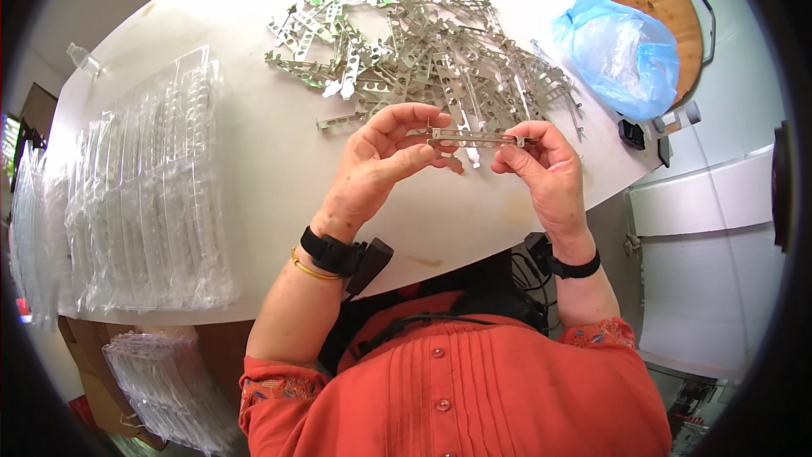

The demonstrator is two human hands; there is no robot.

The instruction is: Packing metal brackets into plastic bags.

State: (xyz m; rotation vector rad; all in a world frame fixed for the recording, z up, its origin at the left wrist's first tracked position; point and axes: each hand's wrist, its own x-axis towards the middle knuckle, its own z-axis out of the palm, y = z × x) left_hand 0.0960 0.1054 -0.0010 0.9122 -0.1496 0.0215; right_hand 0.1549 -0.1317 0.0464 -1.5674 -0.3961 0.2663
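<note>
Between my two hands, a slim perforated metal bracket (478,139) is held level above the white table (296,195). The fingers and thumb of my left hand (391,148) close round its left end. My right hand (545,161) pinches the opposite end between thumb and fingers. Just beyond my hands spreads a large loose pile of similar metal brackets (414,42), tangled over one another. Part of the held bracket's ends is hidden by my fingers.
On the left lie clear plastic trays (148,203) in a row, with more clear trays (169,385) in a cardboard box (93,355) below. A blue plastic bag (622,55) rests at the far right, near a small black object (631,134) at the table edge.
</note>
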